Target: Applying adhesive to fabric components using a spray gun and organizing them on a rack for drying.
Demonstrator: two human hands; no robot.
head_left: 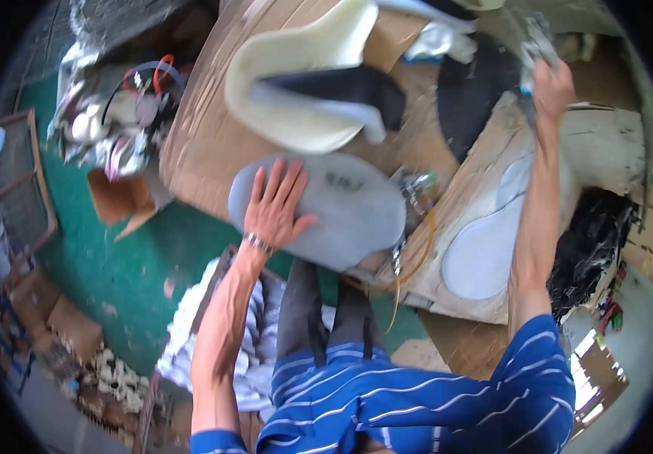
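Blue striped shirt [417, 393] at six o'clock, nearest the viewer. At centre, the left hand [269, 212] lies flat, fingers [274, 180] spread, on a grey oval panel [356, 212] at the edge of the table [201, 144]. Toward two o'clock, the right hand [553, 89] wraps around a blurred pale object [537, 44]. Cream shell [266, 68]: twelve o'clock.

Green floor [88, 253] shows beside an open cardboard box [107, 198]
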